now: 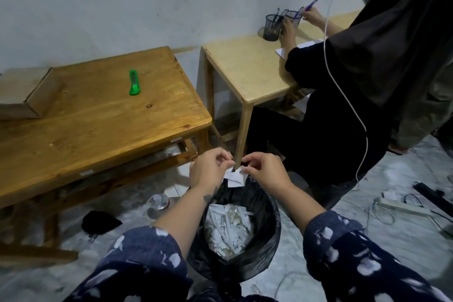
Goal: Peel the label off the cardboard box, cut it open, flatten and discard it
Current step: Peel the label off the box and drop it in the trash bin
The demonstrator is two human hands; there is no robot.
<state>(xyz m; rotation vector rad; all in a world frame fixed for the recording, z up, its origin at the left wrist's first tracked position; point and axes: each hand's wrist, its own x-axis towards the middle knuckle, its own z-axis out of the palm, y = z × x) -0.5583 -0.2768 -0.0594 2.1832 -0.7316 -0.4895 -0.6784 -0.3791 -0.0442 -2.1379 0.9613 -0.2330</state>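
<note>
A crumpled white label (235,178) hangs over the far rim of a black-lined bin (272,235). My left hand (208,170) and my right hand (266,170) both pinch it from either side with their fingertips. Inside the bin lies a heap of torn white paper (229,228). The cardboard box (27,92) rests closed on the far left of the dark wooden table (103,125). A green utility knife (134,82) lies on the same table, well apart from both hands.
A lighter wooden table (247,73) stands to the right, where another person in black (367,81) sits handling pens in mesh cups (273,27). A plastic bottle (159,203) and a black cloth (99,223) lie on the floor by the bin. Cables and a power strip (404,207) lie at right.
</note>
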